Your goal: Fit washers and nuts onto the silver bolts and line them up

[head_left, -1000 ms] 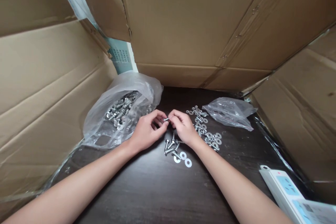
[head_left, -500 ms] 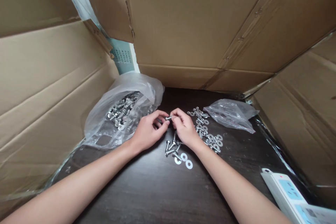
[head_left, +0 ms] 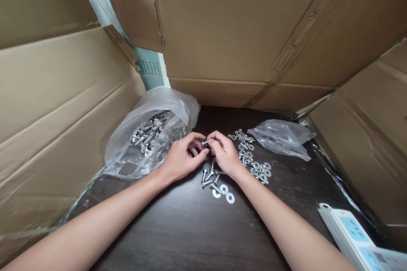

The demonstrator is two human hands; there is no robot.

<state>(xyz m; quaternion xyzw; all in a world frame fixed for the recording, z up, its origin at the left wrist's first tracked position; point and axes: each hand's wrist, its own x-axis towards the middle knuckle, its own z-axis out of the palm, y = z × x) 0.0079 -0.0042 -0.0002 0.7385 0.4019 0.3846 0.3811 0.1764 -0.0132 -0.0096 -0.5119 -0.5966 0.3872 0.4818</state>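
Holding a small bolt [head_left: 205,142] at its right end in pinched fingertips of the right hand [head_left: 225,155]; cannot tell if also gripped by the curled left hand [head_left: 181,159]. Held over the table [head_left: 178,228], nearer the far edge along the cardboard panel [head_left: 222,42], with room nearward between the forearms [head_left: 270,207]. Pointing sideways, wider end leftward, long axis roughly along that edge.

Two hands [head_left: 180,159]; two bags [head_left: 281,135]; one power strip [head_left: 341,230].
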